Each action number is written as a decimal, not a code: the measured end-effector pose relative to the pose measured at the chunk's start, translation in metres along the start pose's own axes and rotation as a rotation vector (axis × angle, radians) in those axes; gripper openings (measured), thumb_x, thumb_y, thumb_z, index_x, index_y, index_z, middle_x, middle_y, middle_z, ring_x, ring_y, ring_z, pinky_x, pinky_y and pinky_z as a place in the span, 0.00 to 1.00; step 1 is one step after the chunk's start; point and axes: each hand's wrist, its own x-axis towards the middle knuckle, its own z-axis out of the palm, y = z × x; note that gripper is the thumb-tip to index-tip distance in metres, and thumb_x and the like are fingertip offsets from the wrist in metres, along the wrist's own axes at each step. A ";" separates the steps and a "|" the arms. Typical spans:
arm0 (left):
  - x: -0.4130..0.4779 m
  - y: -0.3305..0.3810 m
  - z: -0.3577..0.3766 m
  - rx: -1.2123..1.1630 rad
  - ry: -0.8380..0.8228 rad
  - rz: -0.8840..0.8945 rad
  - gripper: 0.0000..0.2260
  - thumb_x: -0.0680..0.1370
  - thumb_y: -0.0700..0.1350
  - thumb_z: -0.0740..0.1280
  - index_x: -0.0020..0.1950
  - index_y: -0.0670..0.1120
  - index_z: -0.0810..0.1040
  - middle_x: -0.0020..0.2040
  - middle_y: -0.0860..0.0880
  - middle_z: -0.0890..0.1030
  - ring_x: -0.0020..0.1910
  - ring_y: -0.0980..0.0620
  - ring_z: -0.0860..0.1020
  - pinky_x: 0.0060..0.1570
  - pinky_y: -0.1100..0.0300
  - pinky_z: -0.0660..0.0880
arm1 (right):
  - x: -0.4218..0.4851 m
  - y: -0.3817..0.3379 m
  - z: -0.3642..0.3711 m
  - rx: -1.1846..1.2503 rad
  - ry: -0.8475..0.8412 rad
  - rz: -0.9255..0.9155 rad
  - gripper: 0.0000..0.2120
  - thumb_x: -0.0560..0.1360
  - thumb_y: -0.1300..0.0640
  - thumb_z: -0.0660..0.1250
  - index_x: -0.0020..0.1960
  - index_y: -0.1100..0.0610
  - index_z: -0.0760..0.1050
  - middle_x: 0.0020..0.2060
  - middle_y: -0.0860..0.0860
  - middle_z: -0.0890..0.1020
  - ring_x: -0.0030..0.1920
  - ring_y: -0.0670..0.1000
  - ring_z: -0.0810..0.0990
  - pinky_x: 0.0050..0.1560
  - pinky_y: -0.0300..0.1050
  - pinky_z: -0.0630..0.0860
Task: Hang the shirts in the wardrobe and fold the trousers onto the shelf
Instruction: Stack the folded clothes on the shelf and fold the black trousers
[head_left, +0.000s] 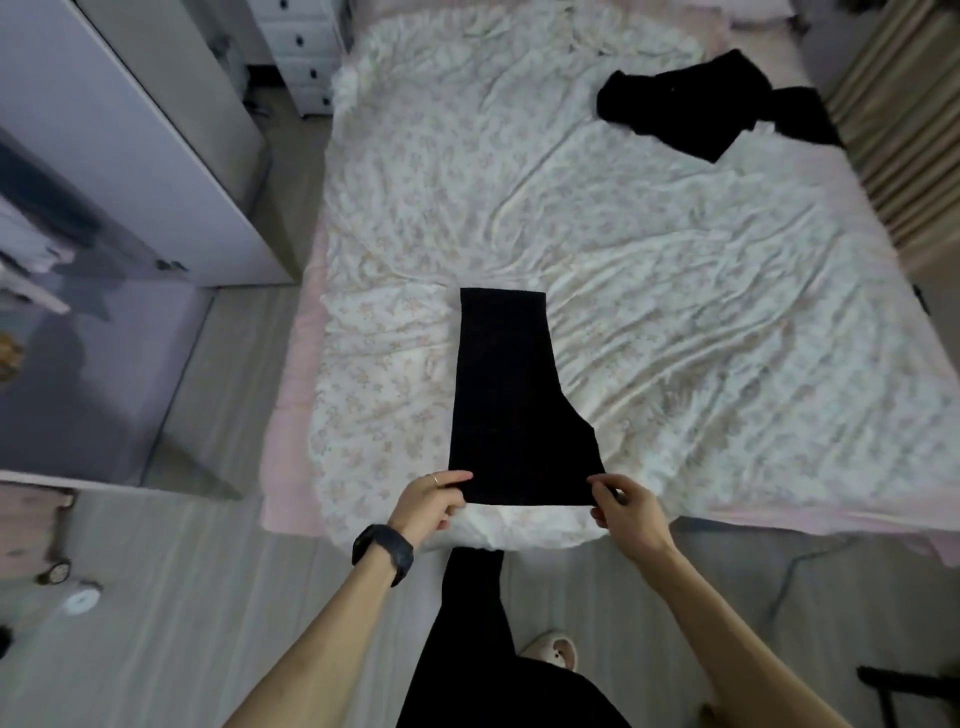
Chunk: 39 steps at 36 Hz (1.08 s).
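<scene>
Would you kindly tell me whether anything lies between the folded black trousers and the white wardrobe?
Nothing visible does: only floral bed sheet and pale floor separate the folded black trousers from the white wardrobe. The crumpled black garment lies at the bed's far right.

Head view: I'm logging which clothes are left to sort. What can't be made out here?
- Crumpled black garment at the far side of the bed: bunched and dark; shirt or trousers unclear.
- Wardrobe interior: blurred and cut off by the left edge.
- Black trousers: layers underneath hidden by the top layer.
</scene>
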 end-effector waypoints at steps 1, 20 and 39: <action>-0.004 -0.006 0.000 0.042 -0.031 0.013 0.19 0.75 0.34 0.66 0.62 0.50 0.81 0.41 0.47 0.76 0.40 0.52 0.73 0.41 0.62 0.72 | -0.003 0.004 -0.002 -0.011 -0.005 -0.003 0.09 0.82 0.56 0.65 0.59 0.56 0.81 0.42 0.57 0.85 0.35 0.49 0.82 0.35 0.41 0.75; 0.127 0.096 -0.045 0.410 0.285 0.304 0.17 0.78 0.55 0.70 0.51 0.40 0.81 0.46 0.48 0.79 0.44 0.51 0.76 0.40 0.65 0.67 | 0.133 -0.140 -0.006 -0.370 0.031 -0.228 0.12 0.79 0.49 0.70 0.60 0.52 0.78 0.47 0.47 0.81 0.47 0.48 0.79 0.37 0.32 0.69; 0.374 0.182 -0.053 0.614 0.285 0.153 0.17 0.81 0.59 0.63 0.62 0.51 0.80 0.44 0.54 0.83 0.48 0.48 0.82 0.45 0.55 0.80 | 0.388 -0.163 0.040 -0.401 0.071 -0.052 0.12 0.81 0.46 0.65 0.58 0.53 0.78 0.46 0.49 0.81 0.47 0.52 0.80 0.46 0.47 0.76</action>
